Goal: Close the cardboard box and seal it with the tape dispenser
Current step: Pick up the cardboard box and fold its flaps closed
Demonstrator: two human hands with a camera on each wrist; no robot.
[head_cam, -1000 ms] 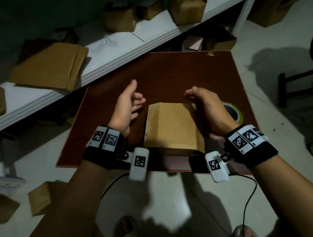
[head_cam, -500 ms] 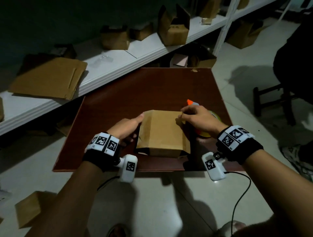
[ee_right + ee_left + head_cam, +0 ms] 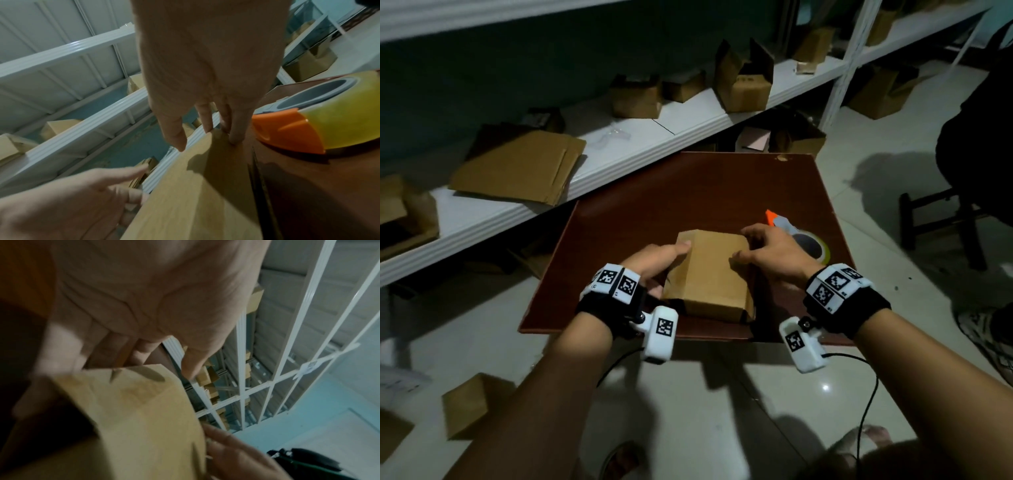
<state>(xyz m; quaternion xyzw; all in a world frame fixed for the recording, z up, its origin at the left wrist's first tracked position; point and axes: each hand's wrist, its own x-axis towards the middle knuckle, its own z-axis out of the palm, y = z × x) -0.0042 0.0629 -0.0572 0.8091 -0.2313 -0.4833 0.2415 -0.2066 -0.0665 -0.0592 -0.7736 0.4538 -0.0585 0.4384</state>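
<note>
The cardboard box [image 3: 710,274] sits on the brown table [image 3: 640,219] between both hands; the left hand [image 3: 654,262] holds its left side, thumb along the top edge, fingers curled round the wall; the right hand [image 3: 774,255] rests spread fingertips on the right flap; the tape dispenser [image 3: 799,238] lies just beyond it; since half a second ago, the hands have barely shifted on the box.
</note>
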